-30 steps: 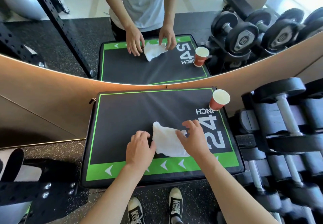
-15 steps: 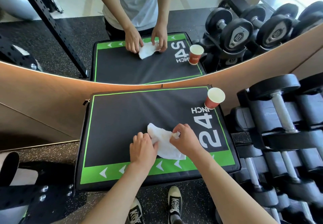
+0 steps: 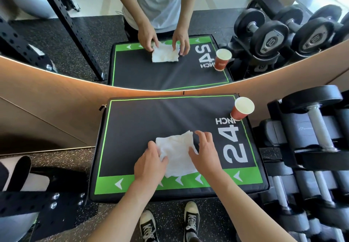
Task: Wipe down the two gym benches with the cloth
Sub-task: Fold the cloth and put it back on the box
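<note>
A black padded bench top point(image 3: 143, 124) with a green border and "24 INCH" lettering lies in front of me, against a mirror. A white cloth point(image 3: 177, 153) is spread on its near half. My left hand point(image 3: 149, 164) grips the cloth's left edge, with the thumb on top. My right hand point(image 3: 205, 153) is at the cloth's right edge, its fingers spread and its thumb resting on the fabric. Only this one bench top is in view.
A red paper cup point(image 3: 241, 109) stands on the pad's far right corner. A rack of dumbbells point(image 3: 317, 128) is close on the right. The mirror point(image 3: 170, 68) rises right behind the pad. A black steel frame point(image 3: 37, 207) is at lower left.
The cloth was bunched between both hands and now lies spread flatter. My right hand has let go of its pinch and opened. The camera has moved closer.
</note>
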Tool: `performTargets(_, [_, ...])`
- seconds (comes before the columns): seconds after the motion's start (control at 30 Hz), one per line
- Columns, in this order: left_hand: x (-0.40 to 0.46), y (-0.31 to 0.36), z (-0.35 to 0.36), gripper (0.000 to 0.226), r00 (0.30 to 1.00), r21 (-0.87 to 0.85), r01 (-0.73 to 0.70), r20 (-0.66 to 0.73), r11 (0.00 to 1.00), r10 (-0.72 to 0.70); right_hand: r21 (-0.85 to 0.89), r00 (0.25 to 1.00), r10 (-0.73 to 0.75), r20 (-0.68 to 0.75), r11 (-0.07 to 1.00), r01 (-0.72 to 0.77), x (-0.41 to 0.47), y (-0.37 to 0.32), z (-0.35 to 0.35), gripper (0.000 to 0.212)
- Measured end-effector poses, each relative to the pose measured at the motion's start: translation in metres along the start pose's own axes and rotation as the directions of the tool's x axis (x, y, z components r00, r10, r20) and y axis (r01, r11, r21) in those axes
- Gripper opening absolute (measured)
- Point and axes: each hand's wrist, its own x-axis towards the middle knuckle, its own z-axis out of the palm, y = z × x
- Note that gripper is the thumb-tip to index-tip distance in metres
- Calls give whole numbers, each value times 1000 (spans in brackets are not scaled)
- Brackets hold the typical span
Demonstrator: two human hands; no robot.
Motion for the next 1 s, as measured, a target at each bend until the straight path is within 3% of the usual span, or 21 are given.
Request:
performTargets(0.07, [0, 2, 2, 31, 985, 135, -156, -48, 979, 164, -2, 997, 76, 12, 997, -76, -5, 0, 0, 50])
performTargets(0.17, [1, 6, 11, 38, 938, 237, -341, 17, 910, 347, -28, 994, 86, 61, 996, -84, -10, -1, 2, 36])
performTargets(0.37, [-15, -5, 31, 57, 914, 305, -406, 136, 862, 382, -47, 922, 349, 168, 937, -346, -11, -3, -15, 28])
performTargets(0.43, [-21, -7, 36, 63, 912, 339, -410, 148, 847, 382, -200, 965, 247, 85, 953, -227, -15, -5, -20, 31])
performTargets(0.5, [-24, -8, 37, 64, 912, 341, -410, 129, 846, 390, -322, 999, -48, 15, 946, 51, -22, -8, -18, 35])
performTargets(0.57, [-24, -11, 38, 58, 906, 334, -420, 99, 844, 411, -363, 958, -279, 72, 887, 286, -28, -8, -10, 42])
performTargets(0.67, [-22, -19, 43, 60, 915, 310, -403, 108, 861, 389, -367, 948, -219, 232, 883, 294, -33, 5, 3, 58])
performTargets(0.87, [-20, -32, 43, 72, 913, 319, -407, 151, 856, 378, -335, 942, -143, 303, 910, 245, -15, 22, 4, 69])
performTargets(1.0, [-10, -33, 35, 68, 917, 301, -399, 105, 866, 385, -372, 927, -198, 318, 873, 314, -15, 24, -2, 70])
